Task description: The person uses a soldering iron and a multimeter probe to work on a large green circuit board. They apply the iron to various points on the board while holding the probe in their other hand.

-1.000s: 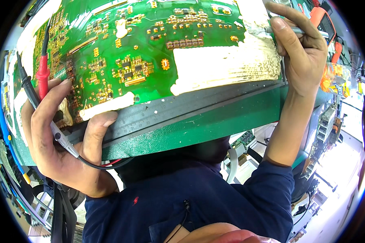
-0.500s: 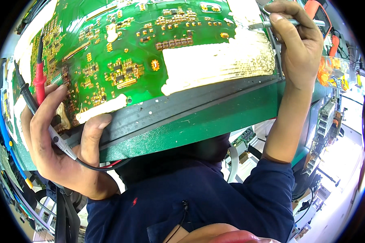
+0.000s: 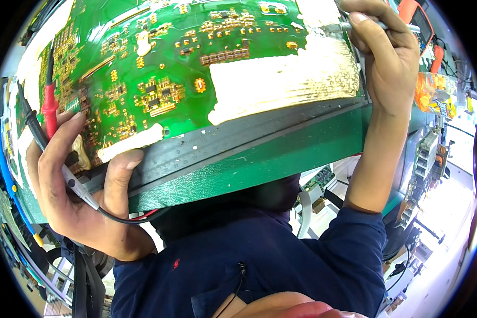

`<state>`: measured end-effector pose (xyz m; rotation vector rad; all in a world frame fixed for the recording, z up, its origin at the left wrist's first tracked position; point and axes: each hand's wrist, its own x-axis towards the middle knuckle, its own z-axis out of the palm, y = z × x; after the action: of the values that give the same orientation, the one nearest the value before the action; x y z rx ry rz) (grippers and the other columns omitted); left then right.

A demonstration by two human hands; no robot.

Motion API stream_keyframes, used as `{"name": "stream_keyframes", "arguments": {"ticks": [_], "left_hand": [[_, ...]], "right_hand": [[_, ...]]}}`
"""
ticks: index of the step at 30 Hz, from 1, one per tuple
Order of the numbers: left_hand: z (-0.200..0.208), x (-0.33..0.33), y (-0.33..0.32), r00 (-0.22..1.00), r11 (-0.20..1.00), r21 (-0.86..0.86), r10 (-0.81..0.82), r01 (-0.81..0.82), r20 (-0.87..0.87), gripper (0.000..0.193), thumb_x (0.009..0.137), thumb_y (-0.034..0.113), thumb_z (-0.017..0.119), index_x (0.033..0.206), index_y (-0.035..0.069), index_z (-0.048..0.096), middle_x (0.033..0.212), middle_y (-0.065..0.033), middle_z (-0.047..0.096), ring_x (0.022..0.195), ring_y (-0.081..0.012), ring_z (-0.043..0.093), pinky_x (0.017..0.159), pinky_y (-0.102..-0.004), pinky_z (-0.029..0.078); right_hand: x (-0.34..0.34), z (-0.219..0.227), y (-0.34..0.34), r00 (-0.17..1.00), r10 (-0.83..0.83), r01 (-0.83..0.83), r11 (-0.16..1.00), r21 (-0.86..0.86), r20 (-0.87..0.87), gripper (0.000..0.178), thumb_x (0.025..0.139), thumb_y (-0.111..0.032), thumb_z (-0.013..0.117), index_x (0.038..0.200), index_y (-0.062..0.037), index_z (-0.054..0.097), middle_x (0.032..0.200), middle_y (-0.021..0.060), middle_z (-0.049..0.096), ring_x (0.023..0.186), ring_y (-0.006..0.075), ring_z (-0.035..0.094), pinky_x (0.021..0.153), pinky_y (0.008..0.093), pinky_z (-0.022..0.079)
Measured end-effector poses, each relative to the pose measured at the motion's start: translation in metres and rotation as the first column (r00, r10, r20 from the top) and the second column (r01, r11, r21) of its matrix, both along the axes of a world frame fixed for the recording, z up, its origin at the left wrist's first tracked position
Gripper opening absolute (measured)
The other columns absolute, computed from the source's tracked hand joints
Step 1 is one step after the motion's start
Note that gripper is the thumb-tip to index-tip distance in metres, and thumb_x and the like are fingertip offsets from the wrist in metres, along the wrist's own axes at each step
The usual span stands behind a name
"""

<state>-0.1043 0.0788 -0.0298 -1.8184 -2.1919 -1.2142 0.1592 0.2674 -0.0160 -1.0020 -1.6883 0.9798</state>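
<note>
A large green circuit board (image 3: 191, 106) lies in front of me, its copper-coloured parts spread across it and thick cream-white coating (image 3: 281, 85) over its right side. My right hand (image 3: 389, 63) is closed around a slim metal scraper (image 3: 343, 26), like a small knife, whose tip touches the white coating near the board's far right. My left hand (image 3: 74, 196) curls at the board's near-left corner, with a red test probe (image 3: 50, 108) and a black test probe (image 3: 79, 189) held between its fingers. The left thumb rests by the board's near edge.
Under the board is a dark strip with ruler markings (image 3: 196, 144), set on a green mat (image 3: 249, 172). At the far right are an orange-edged meter (image 3: 408, 11) and a clear bag of orange pieces (image 3: 434, 95). More circuit boards (image 3: 425, 159) stand on the right.
The board has slid slightly left. My right hand and the scraper have shifted a little left and up; the left hand has barely moved, still holding the probes.
</note>
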Motion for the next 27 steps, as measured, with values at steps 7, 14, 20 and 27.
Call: {"name": "stream_keyframes", "arguments": {"ticks": [7,14,20,27], "left_hand": [[-0.002,0.001,0.003,1.0,1.0,0.005,-0.009,0.009,0.013,0.05,0.074,0.02,0.085,0.115,-0.003,0.067,0.116,-0.0155,0.065,0.115,-0.0275,0.061,0.103,-0.0373,0.044],[-0.001,-0.002,0.001,1.0,1.0,-0.001,-0.003,0.003,-0.018,0.052,0.073,0.021,0.085,0.116,-0.002,0.067,0.117,-0.0159,0.065,0.115,-0.0279,0.061,0.103,-0.0374,0.045],[-0.002,-0.001,0.002,1.0,1.0,0.028,-0.005,0.005,0.003,0.052,0.072,0.02,0.086,0.115,-0.003,0.067,0.116,-0.0162,0.065,0.116,-0.0287,0.061,0.105,-0.0384,0.044],[-0.003,0.001,0.001,1.0,1.0,0.017,0.022,-0.022,-0.006,0.054,0.071,0.019,0.087,0.115,-0.003,0.067,0.117,-0.0167,0.064,0.117,-0.0289,0.061,0.106,-0.0386,0.044]], "right_hand": [[0.0,-0.009,0.004,0.997,-0.024,0.033,0.993,0.116,-0.075,0.014,0.086,-0.005,0.062,0.096,0.0039,0.067,0.074,0.0011,0.063,0.06,0.0029,0.051,0.057,0.0178,0.038],[0.022,-0.008,0.014,0.992,-0.021,-0.026,0.936,0.351,0.128,0.017,0.09,-0.004,0.067,0.105,0.0037,0.071,0.09,0.0037,0.069,0.077,0.0045,0.056,0.067,0.0181,0.041],[0.027,-0.009,0.013,0.97,-0.066,-0.051,0.882,0.468,0.232,0.017,0.088,-0.001,0.068,0.104,0.0032,0.072,0.098,0.0072,0.073,0.088,0.0084,0.063,0.076,0.0201,0.047],[0.024,-0.006,0.009,0.953,-0.117,-0.063,0.827,0.559,0.281,0.014,0.088,0.003,0.068,0.101,0.0036,0.072,0.097,0.0086,0.074,0.086,0.0097,0.065,0.076,0.0205,0.05]]}}
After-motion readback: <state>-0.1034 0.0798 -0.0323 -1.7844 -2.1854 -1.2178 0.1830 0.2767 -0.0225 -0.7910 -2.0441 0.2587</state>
